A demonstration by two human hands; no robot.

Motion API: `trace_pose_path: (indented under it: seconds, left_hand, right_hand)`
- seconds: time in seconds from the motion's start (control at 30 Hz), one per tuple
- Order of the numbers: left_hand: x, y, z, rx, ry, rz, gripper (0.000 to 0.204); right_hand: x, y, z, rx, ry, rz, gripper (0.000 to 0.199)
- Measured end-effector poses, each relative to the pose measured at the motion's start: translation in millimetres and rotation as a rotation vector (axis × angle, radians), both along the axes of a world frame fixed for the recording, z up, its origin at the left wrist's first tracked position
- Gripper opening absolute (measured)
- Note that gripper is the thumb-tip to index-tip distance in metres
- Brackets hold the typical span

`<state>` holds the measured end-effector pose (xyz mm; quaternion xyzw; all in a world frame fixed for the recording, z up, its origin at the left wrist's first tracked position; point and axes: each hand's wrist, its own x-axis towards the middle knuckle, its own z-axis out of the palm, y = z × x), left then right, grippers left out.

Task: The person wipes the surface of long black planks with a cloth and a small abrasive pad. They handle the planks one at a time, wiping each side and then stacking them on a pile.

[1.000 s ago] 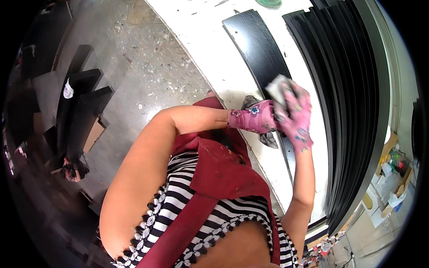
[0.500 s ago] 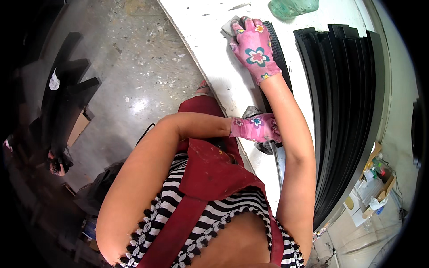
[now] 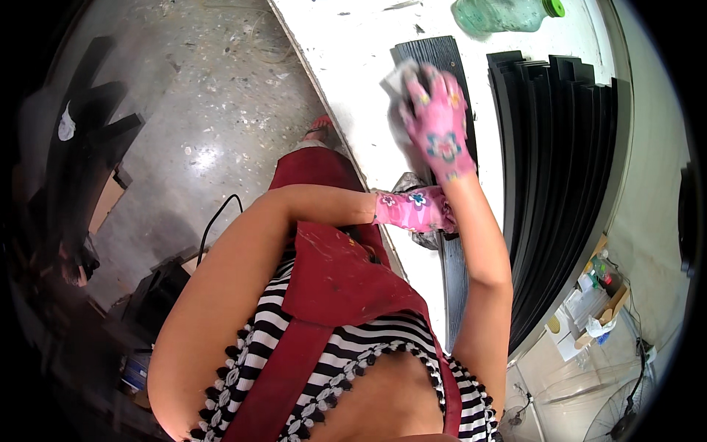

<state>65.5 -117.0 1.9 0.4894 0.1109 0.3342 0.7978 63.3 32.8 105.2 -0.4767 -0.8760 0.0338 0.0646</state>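
Note:
My right hand (image 3: pixel 440 121), in a pink flowered glove with dark fingertips, curls over a small pale grey block (image 3: pixel 398 78) on a black grooved plank (image 3: pixel 434 50). Motion blurs the hand and block, so I cannot tell the block's exact kind. My left hand (image 3: pixel 414 209), gloved alike, lies across the plank closer to my body. My right forearm hides its fingers. Dark grey crumpled material (image 3: pixel 409 184) shows beside the left hand; whether it is held is unclear. The plank's near part (image 3: pixel 456 283) runs on under my right arm.
A stack of black planks (image 3: pixel 560 199) fills the right side of the white table (image 3: pixel 353 81). A green-tinted clear bottle with a green cap (image 3: pixel 501 15) lies at the far end. More dark planks (image 3: pixel 81 140) are at the left. A cluttered box (image 3: pixel 607 317) stands lower right.
My right hand has come back toward my body along the plank with the block, uncovering the plank's far end. My left hand stays on the plank. The whole view has shifted slightly.

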Motion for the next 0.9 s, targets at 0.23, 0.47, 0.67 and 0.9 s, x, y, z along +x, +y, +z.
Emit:
trace_pose_path:
  seconds: [0.23, 0.47, 0.67, 0.9]
  left_hand:
    - [-25, 20, 26, -0.15, 0.081, -0.173, 0.026]
    - [-8, -20, -35, 0.737, 0.28, 0.152, 0.03]
    - [-30, 16, 17, 0.814, 0.304, -0.023, 0.045]
    - [-24, 23, 17, 0.827, 0.198, 0.008, 0.041]
  right_hand:
    - [-15, 24, -1, -0.02, -0.005, -0.052, 0.051]
    - [50, -91, 13, -0.172, -0.032, -0.105, 0.054]
    - [2, -10, -6, 0.029, 0.035, -0.051, 0.046]
    - [-21, 36, -9, 0.094, 0.032, -0.022, 0.037]
